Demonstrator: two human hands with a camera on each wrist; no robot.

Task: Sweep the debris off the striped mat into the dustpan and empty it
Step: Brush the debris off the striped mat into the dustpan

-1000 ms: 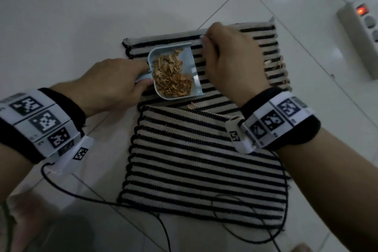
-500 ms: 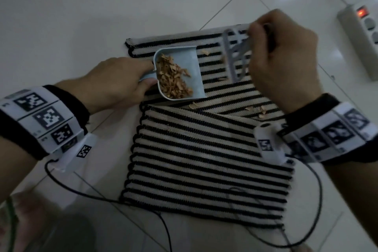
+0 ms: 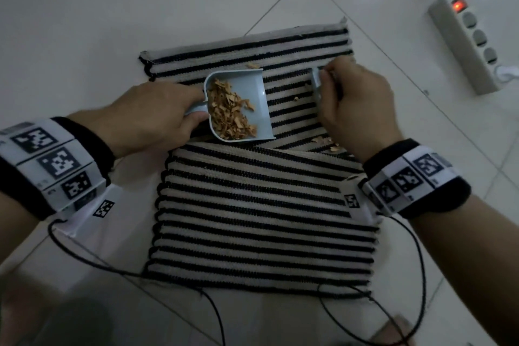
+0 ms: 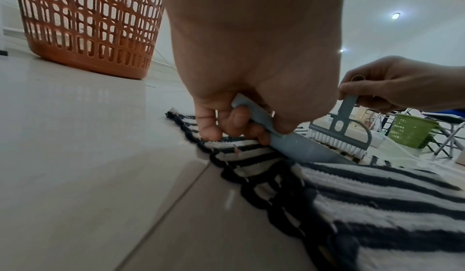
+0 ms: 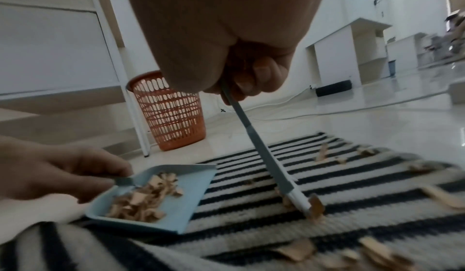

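While hands grip dustpan [image 3: 238, 104] handle, brush [image 4: 339, 136]: tan shavings [image 3: 229, 115] heaped inside.

A black-and-cream striped woven mat [image 3: 261, 205], a pale blue plastic dustpan [image 3: 252, 93] of tan wood shavings [image 3: 227, 112], an orange lattice basket [image 4: 88, 26], white floor tiles [image 3: 84, 8].

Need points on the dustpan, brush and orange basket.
dustpan [image 3: 254, 93], head view, bare floor of the pan.
brush [image 4: 337, 141], left wrist view, white bristles.
orange basket [image 5: 171, 116], right wrist view, lattice wall.
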